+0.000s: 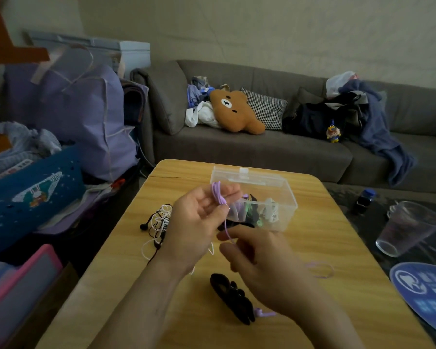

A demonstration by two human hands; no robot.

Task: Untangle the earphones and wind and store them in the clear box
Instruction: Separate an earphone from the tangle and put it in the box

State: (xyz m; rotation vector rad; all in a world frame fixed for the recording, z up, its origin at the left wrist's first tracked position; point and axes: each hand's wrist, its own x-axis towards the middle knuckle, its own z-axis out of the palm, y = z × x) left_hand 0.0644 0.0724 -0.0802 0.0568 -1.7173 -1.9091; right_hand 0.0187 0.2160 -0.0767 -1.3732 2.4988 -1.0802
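Grey sofa (262, 147) along the far wall, loaded: bear cushion (233, 110), checked pillow (264, 108), dark bag (315, 119), blue blanket (380, 137) hanging off the seat.
Purple bag (86, 114) far left, blue basket (33, 195) in front of it, pink-rimmed bin (18, 290) at lower left.
Wooden worktop (126, 285) centre frame, rounded corners.
Dark side table on the right with a blue round mat (423, 290), a glass cup (408, 227) lying tilted, a small dark bottle (364, 200) behind it.
Clear box (269, 181) on the worktop's far half, open, already holding wound cords in white, green and black.
Left hand (199, 220) raised in front of the box, palm up, fingers curled, thumb and fingers pinching purple earphones (218, 195) wound in a small bundle at the fingertips.
Right hand (259, 260) just below, blurred, fingers bent around the purple cord running down from the bundle; grip looks like a pinch, exact finger contact unclear.
Loose purple cord loops onto the worktop right of the right hand; purple earbud (258, 312) lies by the wrist.
Black bundle (233, 298) on the worktop under the right forearm; blurred, can't tell what it is.
Tangle (159, 222) of white and black earphones on the worktop left of the left hand, black bud sticking out at its left edge.
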